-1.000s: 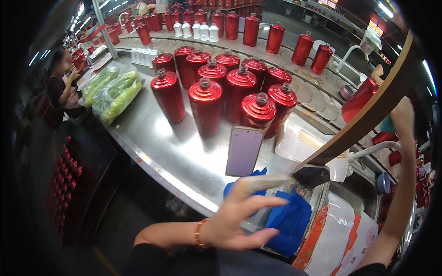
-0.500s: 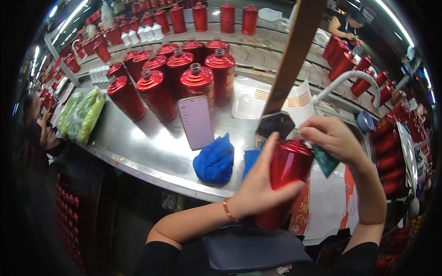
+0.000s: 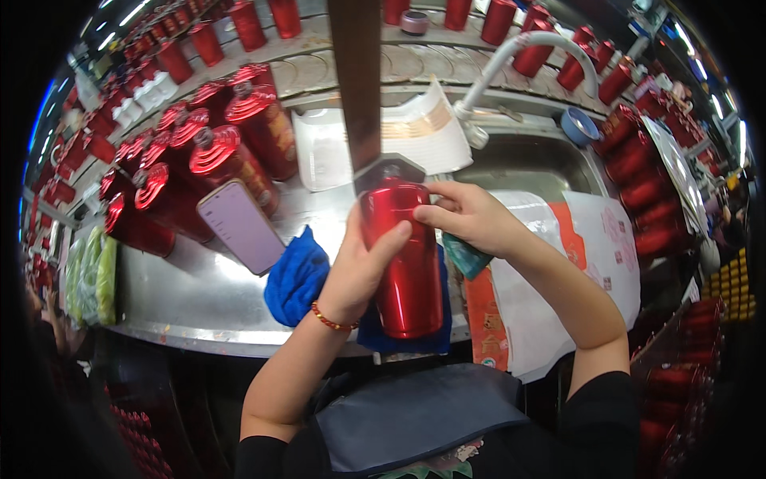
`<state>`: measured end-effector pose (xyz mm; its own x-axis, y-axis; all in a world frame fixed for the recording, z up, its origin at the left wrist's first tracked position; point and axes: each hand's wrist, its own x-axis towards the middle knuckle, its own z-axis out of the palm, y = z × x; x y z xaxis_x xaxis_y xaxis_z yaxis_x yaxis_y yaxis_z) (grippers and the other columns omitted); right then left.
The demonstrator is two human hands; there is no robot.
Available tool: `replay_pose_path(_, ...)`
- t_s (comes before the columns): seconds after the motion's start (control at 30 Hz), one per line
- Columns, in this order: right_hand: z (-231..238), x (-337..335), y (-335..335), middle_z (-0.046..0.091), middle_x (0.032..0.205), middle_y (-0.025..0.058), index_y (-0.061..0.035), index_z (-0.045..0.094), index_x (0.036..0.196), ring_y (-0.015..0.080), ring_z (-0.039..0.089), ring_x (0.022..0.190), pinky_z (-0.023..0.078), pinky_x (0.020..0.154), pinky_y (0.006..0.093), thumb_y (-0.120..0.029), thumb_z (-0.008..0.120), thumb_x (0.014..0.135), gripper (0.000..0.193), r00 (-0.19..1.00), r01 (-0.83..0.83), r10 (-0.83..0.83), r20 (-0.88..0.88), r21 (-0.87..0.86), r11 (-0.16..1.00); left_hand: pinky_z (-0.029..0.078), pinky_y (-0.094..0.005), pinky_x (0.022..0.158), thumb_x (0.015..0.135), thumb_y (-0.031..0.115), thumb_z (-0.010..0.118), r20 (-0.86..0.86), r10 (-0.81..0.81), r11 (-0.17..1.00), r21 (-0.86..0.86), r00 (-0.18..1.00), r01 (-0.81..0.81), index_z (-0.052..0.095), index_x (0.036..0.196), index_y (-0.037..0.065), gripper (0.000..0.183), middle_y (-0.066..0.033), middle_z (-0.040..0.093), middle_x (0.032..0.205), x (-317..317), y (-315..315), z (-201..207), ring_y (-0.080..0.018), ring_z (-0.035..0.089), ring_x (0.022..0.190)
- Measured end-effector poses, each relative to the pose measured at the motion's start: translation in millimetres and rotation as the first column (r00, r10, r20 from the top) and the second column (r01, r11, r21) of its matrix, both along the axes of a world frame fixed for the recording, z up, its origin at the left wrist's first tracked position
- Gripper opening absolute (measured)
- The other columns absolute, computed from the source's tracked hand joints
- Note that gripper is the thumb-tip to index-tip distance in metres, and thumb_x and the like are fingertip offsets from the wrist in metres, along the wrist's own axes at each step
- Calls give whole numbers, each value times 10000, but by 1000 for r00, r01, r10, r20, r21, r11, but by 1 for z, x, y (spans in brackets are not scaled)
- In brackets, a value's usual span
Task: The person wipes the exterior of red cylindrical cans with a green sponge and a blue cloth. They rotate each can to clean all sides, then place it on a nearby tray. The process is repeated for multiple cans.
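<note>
My left hand [image 3: 351, 267] wraps round the side of a shiny red bottle [image 3: 411, 291], its thumb across the front. The bottle leans slightly, its narrow neck pointing away from me and its base above a flat blue cloth [image 3: 373, 334]. My right hand [image 3: 476, 217] has bent fingers touching the bottle's right shoulder. A green cone-shaped bag [image 3: 465, 255] is tucked in its palm, tip pointing down. Left of the bottle lies a crumpled blue cloth [image 3: 297, 275], with a lit phone [image 3: 243, 227] propped behind it.
Several red bottles [image 3: 231, 164] crowd the metal table's left side, near a bag of green produce [image 3: 92, 275]. A brown post [image 3: 355, 80] rises ahead. Right of it are a decal sheet [image 3: 423, 132], a white faucet [image 3: 495, 72], a sink [image 3: 527, 168] and a blue bowl [image 3: 579, 126]. Paper [image 3: 550, 303] covers the right.
The view has turned right. The bottle has moved forward over the flat blue cloth and shows more of its front. My right fingers have come down from its neck to its shoulder.
</note>
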<state>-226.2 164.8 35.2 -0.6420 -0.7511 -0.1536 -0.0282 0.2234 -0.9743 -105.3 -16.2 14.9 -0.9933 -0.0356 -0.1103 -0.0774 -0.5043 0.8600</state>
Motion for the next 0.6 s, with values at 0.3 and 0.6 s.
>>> replay_pose_path(0.3, 9, -56, 99, 732, 906, 61, -7, 726, 1225, 117, 649, 819, 519, 764, 279, -358, 789, 897, 485, 942, 190, -68, -328, 354, 916, 435, -345, 1105, 1017, 111, 610, -129, 117, 862, -480, 985, -165, 143, 1624, -41, 781, -183, 473, 1503, 32, 3, -10, -221, 530, 1325)
replay_pose_path(0.6, -26, -126, 139, 768, 987, 135, -33, 775, 1112, 245, 718, 906, 540, 850, 351, -274, 715, 904, 324, 902, 97, 215, -375, 660, 745, 277, -433, 1208, 1003, 382, 608, -324, 60, 624, -726, 944, -289, 280, 1576, -69, 799, -248, 368, 1584, 84, 2, -44, -359, 381, 1463)
